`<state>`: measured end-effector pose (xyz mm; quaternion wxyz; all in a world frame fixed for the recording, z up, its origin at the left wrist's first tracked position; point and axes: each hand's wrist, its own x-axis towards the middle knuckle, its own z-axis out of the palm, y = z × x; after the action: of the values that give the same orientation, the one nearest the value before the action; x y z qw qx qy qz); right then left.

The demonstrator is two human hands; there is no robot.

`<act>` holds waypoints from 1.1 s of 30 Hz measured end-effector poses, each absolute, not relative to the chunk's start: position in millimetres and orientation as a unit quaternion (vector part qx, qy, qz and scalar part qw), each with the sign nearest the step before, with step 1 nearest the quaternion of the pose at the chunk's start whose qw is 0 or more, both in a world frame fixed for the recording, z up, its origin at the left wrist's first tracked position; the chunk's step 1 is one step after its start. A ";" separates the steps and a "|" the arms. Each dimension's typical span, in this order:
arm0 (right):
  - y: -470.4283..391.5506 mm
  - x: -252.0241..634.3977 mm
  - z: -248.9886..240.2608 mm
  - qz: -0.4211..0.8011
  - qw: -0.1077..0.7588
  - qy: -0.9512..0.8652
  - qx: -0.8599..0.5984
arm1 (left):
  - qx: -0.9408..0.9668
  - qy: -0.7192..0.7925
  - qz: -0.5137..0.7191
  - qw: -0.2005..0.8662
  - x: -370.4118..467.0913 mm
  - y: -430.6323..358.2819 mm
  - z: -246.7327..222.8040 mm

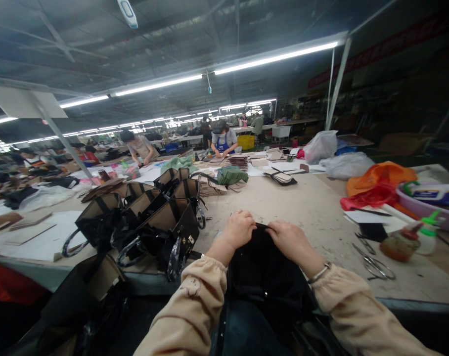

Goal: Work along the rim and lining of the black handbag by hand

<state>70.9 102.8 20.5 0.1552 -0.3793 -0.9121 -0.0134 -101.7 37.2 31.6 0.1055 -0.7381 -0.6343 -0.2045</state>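
Observation:
A black bag piece [267, 267] hangs over the near table edge, its top edge raised between my two hands. My left hand [240, 228] pinches that edge on the left, fingers closed on it. On the other side, my right hand [289, 240] grips the same edge with fingertips pressed together. A small shiny dot shows low on the black material. Left of my hands stand several black handbags [176, 222] with tan linings, their handles partly wrapped in clear plastic.
Scissors [375, 262], a bottle with a green nozzle [428, 235], a brown-stained pot [400, 244] and a purple basin [439, 210] lie at the right. Green pieces [232, 175] are stacked beyond the bags. People work across the table; another person's hand shows at far left.

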 end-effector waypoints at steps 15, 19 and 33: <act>103.4 71.2 19.3 -0.013 0.157 -0.913 -0.377 | -0.714 -0.665 -0.206 0.074 -100.4 35.1 31.3; 103.3 71.3 18.6 -0.014 0.160 -0.913 -0.376 | -0.708 -0.671 -0.207 0.074 -101.4 37.0 30.6; 103.5 72.2 17.5 -0.016 0.169 -0.911 -0.375 | -0.702 -0.676 -0.210 0.077 -101.6 36.9 27.9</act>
<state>72.2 103.5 17.5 0.1693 -0.3746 -0.9115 -0.0157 -101.6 36.9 27.9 0.0773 -0.7017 -0.6763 -0.2104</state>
